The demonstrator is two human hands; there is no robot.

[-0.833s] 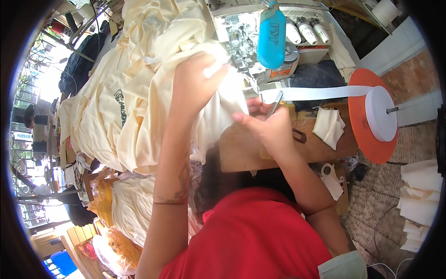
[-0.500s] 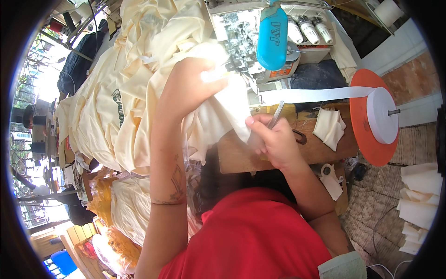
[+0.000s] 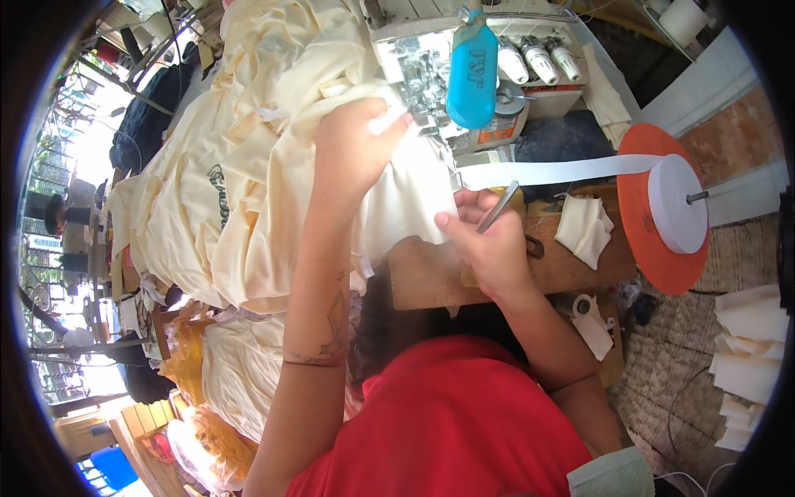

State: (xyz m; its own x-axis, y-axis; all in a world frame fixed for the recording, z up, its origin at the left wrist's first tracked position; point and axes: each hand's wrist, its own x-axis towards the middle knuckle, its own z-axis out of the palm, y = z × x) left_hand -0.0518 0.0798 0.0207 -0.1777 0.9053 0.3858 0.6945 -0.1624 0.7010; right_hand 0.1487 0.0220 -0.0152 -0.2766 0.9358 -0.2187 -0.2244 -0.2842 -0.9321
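Note:
My left hand (image 3: 356, 149) is closed on a cream cloth (image 3: 402, 203), its thumb pointing toward the metal parts of a sewing machine (image 3: 422, 79). The cloth hangs from there over the near side of the machine. Close to the cloth's right edge is my right hand (image 3: 495, 253), with the thumb against that edge and the fingers curled. A slim grey metal tool (image 3: 498, 207), resembling tweezers, sticks up out of this hand. Just above the right fingers, a white tape (image 3: 546, 171) runs into the machine. Glare hides part of the cloth near the left thumb.
A roll of white tape (image 3: 675, 203) sits on an orange disc (image 3: 638, 248) at the right. A blue bottle-shaped thing (image 3: 472, 83) hangs over the machine. Cream garments (image 3: 182, 224) are heaped on the left. A folded cream piece (image 3: 585, 230) lies on the wooden table (image 3: 431, 282).
My left hand has shifted slightly to the right, and the cloth between the hands lies more spread out. The right fingers have moved up toward the white tape, tilting the metal tool further.

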